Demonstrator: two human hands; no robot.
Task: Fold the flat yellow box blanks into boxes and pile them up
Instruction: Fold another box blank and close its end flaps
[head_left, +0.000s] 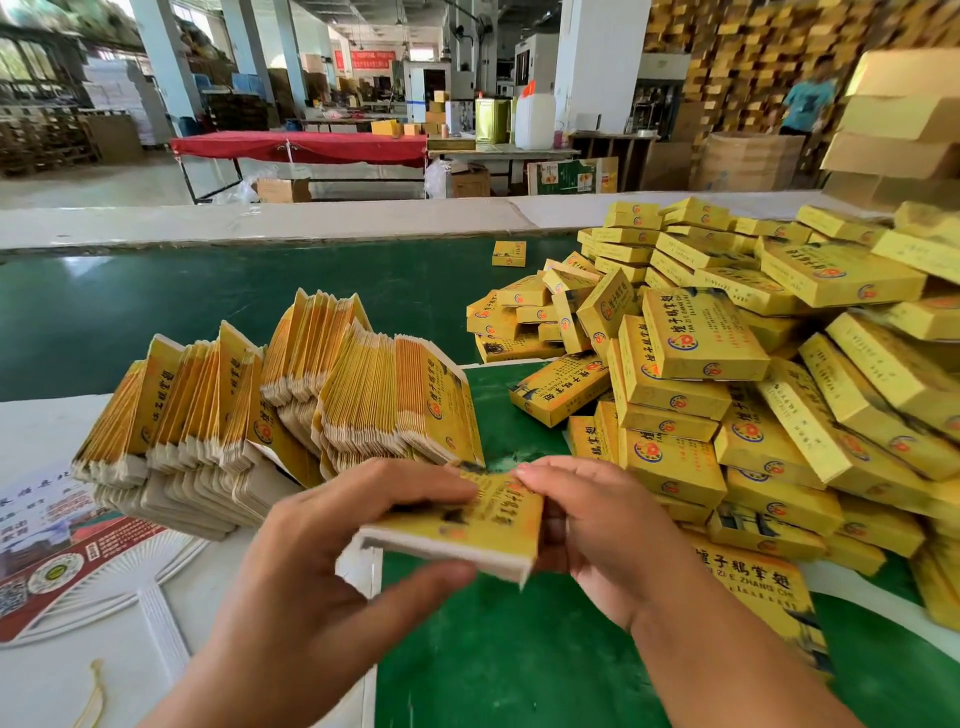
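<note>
Both hands hold one yellow box blank (483, 525) low in the middle of the view, over the green table. My left hand (332, 545) grips its left side, thumb underneath. My right hand (587, 525) pinches its right end. The blank is blurred, with its white edge toward me. A fanned stack of flat yellow blanks (280, 405) leans on edge just beyond my left hand. A big heap of folded yellow boxes (727, 374) fills the right side.
The green table surface (208, 312) stretches across behind the stack, with one lone yellow box (509, 253) far back. A white board carrying a printed fan (67, 561) lies at left. Cardboard cartons (893, 124) stand far right. A person (808, 101) stands in the background.
</note>
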